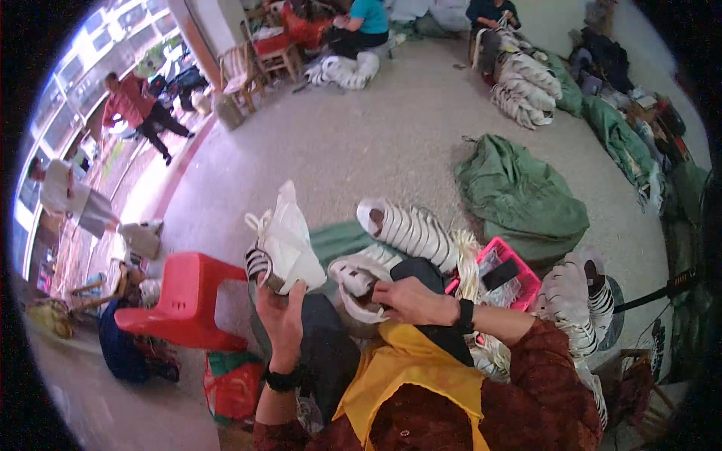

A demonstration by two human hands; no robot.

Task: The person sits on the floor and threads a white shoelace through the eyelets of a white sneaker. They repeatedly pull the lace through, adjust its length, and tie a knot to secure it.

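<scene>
My left hand (280, 323) grips a white shoe upper (295, 252) by its lower edge, with the thumb in front. Black-and-white bands and a white loop show at this piece's left side. In front of my lap, my right hand (417, 302) has its fingers closed on the rim of a pale stack of nested shoe uppers (350, 274). How many pieces the fingers pinch cannot be made out. Just beyond lies another long stack of shoe uppers (410, 229), with dark gaps between its layers. A yellow cloth (421, 353) covers my front.
At my right stand a pink basket (530, 286) holding a dark flat object (501, 275), and more stacked uppers (564, 301). A green sack (519, 188) lies ahead. On my left are a red plastic chair (184, 293) and a red bag (233, 387). Other people sit farther off.
</scene>
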